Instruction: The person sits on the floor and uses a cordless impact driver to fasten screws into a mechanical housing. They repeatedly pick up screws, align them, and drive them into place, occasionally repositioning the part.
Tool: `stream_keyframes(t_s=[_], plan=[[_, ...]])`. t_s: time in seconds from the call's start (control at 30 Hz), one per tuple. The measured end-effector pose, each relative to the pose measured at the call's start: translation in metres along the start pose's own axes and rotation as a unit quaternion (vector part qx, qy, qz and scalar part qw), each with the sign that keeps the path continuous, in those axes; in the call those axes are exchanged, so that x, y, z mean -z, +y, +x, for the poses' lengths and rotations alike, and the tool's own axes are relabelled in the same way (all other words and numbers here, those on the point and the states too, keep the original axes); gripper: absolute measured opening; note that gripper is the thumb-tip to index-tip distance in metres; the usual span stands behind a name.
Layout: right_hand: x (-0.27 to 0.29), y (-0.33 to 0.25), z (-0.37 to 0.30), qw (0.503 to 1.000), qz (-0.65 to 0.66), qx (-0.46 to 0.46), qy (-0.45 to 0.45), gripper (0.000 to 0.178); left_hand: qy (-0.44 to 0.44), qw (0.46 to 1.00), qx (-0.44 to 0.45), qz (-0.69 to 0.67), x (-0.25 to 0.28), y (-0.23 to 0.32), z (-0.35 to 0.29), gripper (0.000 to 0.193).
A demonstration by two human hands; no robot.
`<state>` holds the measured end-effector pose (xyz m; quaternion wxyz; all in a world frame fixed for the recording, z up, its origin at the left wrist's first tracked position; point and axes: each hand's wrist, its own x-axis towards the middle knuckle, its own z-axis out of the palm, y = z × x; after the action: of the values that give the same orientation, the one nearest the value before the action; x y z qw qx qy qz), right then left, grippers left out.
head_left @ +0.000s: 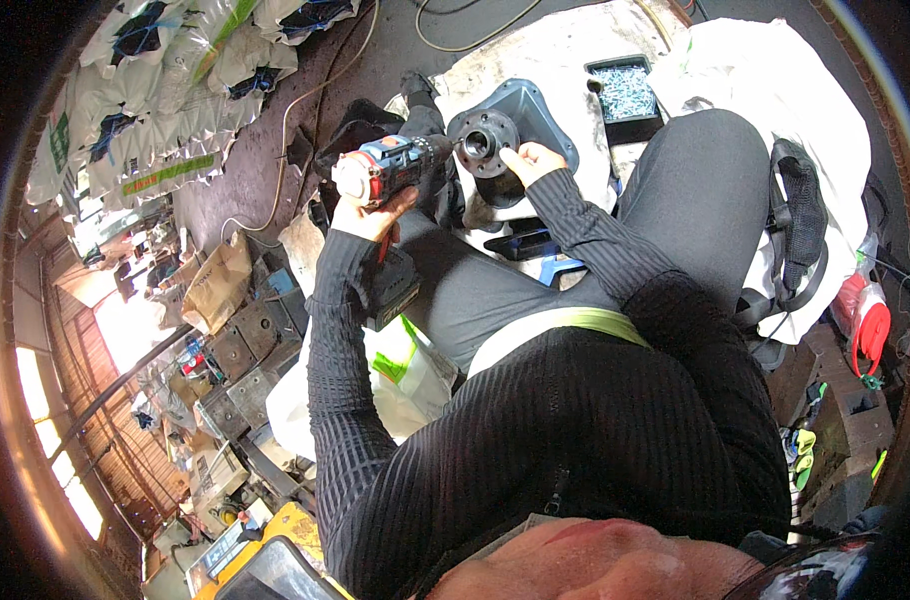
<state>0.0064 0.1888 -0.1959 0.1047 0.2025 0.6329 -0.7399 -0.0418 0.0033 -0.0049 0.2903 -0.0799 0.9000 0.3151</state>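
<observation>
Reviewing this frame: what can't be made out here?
All in the head view:
Drill trigger: hidden by the left hand.
Drill tip: too small to tell whether it touches the round flange.
Flange underside: hidden by its top face.
Right hand grip: lower fingers hidden beneath the hand.
Fasteners in the black tray: too small to tell their type.
White bags: cut off by the top edge.

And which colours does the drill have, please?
The drill is blue-grey with red and black parts, seen best in the head view.

A workshop: cordless drill (387, 168), black tray (635, 130) of small hardware (623, 90), plastic-wrapped goods (170, 115).
</observation>
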Motion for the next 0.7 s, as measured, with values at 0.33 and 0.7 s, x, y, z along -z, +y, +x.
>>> stream_keyframes(t_s=[0.33,0.7], plan=[[-0.001,0.000,-0.001,1.000,0.003,-0.005,0.002,0.033,-0.010,1.000,0.020,-0.019,-0.001,0.003,-0.003,0.035],[0.006,0.011,-0.002,0.997,-0.054,-0.060,-0.022,0.037,-0.022,0.993,0.076,0.085,0.001,0.020,0.011,0.056]])
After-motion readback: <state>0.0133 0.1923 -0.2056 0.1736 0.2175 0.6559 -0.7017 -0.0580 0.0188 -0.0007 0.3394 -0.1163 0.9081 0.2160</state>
